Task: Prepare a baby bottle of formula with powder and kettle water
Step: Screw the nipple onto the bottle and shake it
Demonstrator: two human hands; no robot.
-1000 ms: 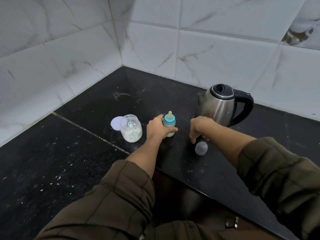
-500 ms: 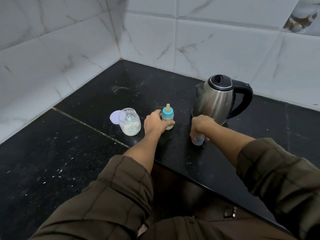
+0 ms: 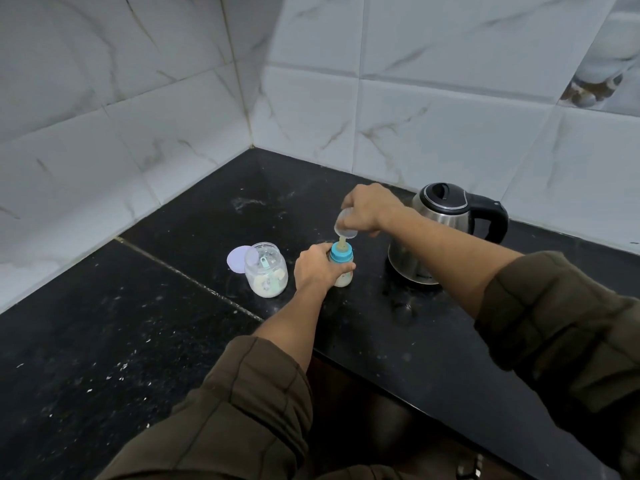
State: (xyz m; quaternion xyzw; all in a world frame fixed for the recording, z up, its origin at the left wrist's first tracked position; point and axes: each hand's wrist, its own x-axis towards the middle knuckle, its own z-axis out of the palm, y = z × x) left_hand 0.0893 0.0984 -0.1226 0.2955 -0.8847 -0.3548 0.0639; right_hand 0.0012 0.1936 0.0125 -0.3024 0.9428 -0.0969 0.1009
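Cap (image 3: 345,230) in right hand (image 3: 370,209) above bottle (image 3: 342,254)

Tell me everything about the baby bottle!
The bottle is small and upright on the black counter, between jar and kettle. Its clear body holds milky liquid; on top sit a blue ring and a yellowish teat. The left hand grips its body. The right hand holds a clear cap over the teat.

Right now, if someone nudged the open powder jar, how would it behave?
The powder jar looks squat, so it would probably slide rather than tip. Only partly full, it is likely light. With its lid off beside it, a shove could spill powder.
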